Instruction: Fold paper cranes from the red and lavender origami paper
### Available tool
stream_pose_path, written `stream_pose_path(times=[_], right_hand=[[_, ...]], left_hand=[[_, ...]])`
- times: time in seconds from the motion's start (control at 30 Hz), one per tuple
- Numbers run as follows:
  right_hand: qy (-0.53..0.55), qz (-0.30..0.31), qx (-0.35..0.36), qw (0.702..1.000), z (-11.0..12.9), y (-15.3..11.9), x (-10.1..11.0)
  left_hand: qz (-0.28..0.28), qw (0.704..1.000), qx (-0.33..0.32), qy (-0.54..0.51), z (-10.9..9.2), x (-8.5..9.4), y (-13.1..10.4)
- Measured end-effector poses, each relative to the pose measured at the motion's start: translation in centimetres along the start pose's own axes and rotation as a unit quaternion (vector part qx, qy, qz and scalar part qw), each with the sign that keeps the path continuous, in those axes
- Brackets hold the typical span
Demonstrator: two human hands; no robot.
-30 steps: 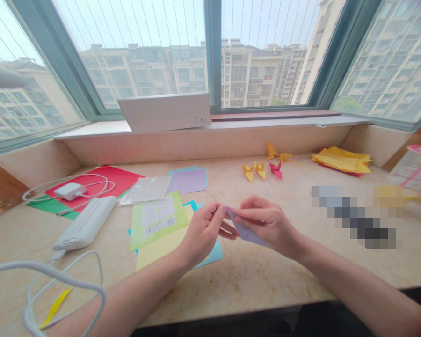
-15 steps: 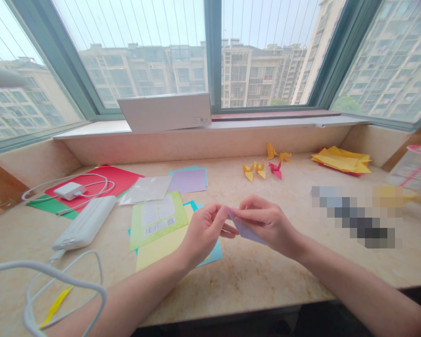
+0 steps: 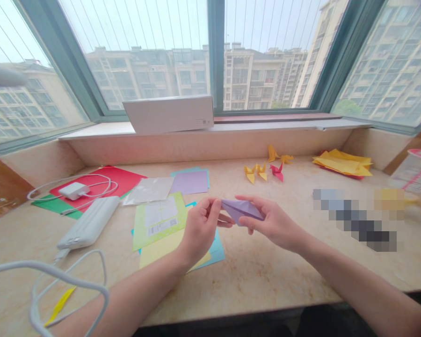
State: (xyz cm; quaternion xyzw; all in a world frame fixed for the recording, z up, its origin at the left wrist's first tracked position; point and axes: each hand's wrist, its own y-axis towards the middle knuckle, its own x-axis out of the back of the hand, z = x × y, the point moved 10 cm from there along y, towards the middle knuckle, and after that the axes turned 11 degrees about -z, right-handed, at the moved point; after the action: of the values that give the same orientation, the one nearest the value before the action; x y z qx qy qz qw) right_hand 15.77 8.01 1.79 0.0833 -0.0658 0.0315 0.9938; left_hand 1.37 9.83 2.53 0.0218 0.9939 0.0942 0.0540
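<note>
A folded purple paper [image 3: 241, 210] is held between both hands above the stone counter. My left hand [image 3: 204, 224] pinches its left tip between thumb and fingers. My right hand [image 3: 273, 222] grips its right end, thumb in front and fingers behind. The paper is a narrow pointed shape with layered folds. Beyond the hands stand small folded birds: yellow ones [image 3: 250, 173] and a pink one [image 3: 277, 172]. Under and beside my left arm lie a green patterned packet [image 3: 140, 229] and a pale yellow sheet [image 3: 154, 252].
A flat purple sheet [image 3: 190, 181], red paper [image 3: 122, 175], a white power bank [image 3: 89, 222] and cables [image 3: 70, 276] lie left. Yellow papers [image 3: 344, 163] rest at the back right. A white box [image 3: 170, 114] stands on the sill.
The purple paper has turned and now shows its folded face, more level between the hands. My right thumb has moved to the paper's front, and the view has shifted slightly.
</note>
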Motion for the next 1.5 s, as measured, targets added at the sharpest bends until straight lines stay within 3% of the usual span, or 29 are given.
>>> stream_pose_path(times=[0.13,0.43,0.67,1.03,1.3,1.5], right_hand=[[0.035,-0.012,-0.01,0.999,0.0,0.6,0.6],[-0.036,0.025,0.005,0.999,0.5,0.8,1.2],[-0.02,0.054,0.029,0.998,1.1,0.9,1.7],[0.026,-0.073,-0.004,0.997,0.3,2.0,5.1],[0.014,-0.018,-0.021,1.0,-0.1,1.7,3.2],[0.06,-0.06,0.03,0.996,0.8,1.8,4.1]], left_hand=[[0.007,1.0,-0.007,0.004,-0.3,0.1,-0.1],[0.069,0.993,-0.044,0.087,0.0,-0.6,-0.2],[0.064,0.984,-0.098,0.133,-0.2,-0.2,0.0],[0.103,0.975,-0.093,0.175,0.5,-1.1,-0.3],[0.183,0.964,-0.035,0.191,2.0,-2.5,-1.3],[0.147,0.962,-0.082,0.217,0.6,-1.9,-0.6]])
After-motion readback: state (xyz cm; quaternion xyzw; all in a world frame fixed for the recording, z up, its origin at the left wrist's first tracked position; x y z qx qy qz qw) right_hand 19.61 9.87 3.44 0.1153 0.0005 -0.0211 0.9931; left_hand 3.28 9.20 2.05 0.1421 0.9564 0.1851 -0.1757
